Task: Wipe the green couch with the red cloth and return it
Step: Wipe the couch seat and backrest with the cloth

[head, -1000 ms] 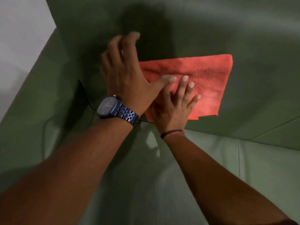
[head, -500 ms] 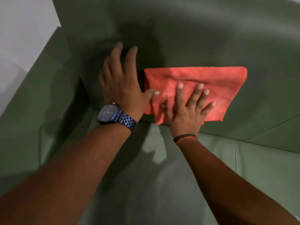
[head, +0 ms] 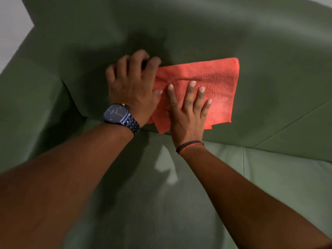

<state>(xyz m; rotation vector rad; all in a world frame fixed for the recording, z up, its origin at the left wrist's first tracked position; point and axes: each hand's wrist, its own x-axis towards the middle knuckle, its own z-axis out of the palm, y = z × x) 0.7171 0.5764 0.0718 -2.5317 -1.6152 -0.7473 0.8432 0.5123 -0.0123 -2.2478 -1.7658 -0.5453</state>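
Observation:
The red cloth (head: 218, 81) lies folded flat against the green couch backrest (head: 197, 26), just above the seat cushion (head: 152, 209). My right hand (head: 188, 114) presses flat on the cloth's lower left part with its fingers spread. My left hand (head: 131, 87), with a blue watch on its wrist, sits at the cloth's left edge. Its fingers are curled over the cloth's top left corner and its thumb rests on the cloth. The left hand is slightly blurred.
The couch's left armrest (head: 27, 108) rises at the left. A pale wall or floor (head: 12, 24) shows at the top left corner. A seam (head: 243, 159) divides the seat cushions at the right.
My left hand has moved right from the bare backrest onto the cloth's left edge and curled its fingers. My right hand stays flat on the cloth, which has slid slightly.

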